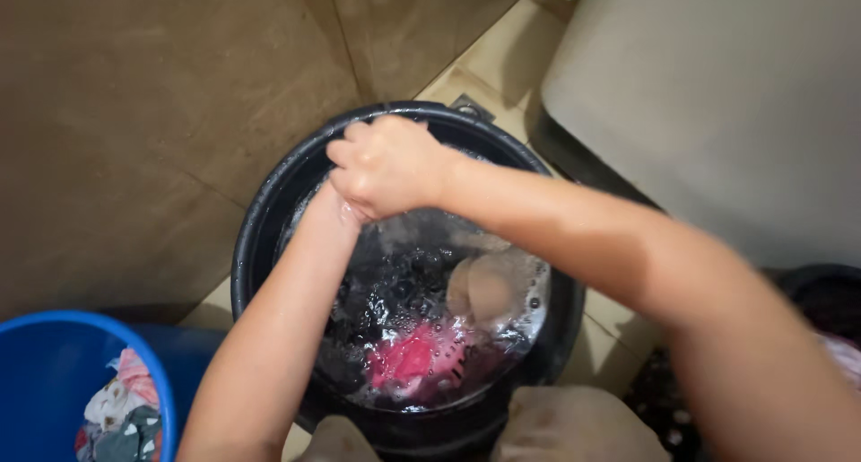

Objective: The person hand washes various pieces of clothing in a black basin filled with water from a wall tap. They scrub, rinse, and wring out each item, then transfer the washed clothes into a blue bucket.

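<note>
The right hand (387, 166) was closed in a fist over the left wrist; the left hand (339, 204) was hidden beneath it, its grip not discernible. Soaked laundry (408, 359) lay in the black bucket (260, 224) of soapy water, judged heavy, limp and slippery, best gathered in bunches.

Right hand (387, 166) fisted over left wrist

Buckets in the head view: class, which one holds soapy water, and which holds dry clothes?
The black bucket in the middle, where both hands work, holds foamy water. The blue bucket at lower left holds only a heap of clothes, with no water showing.
</note>
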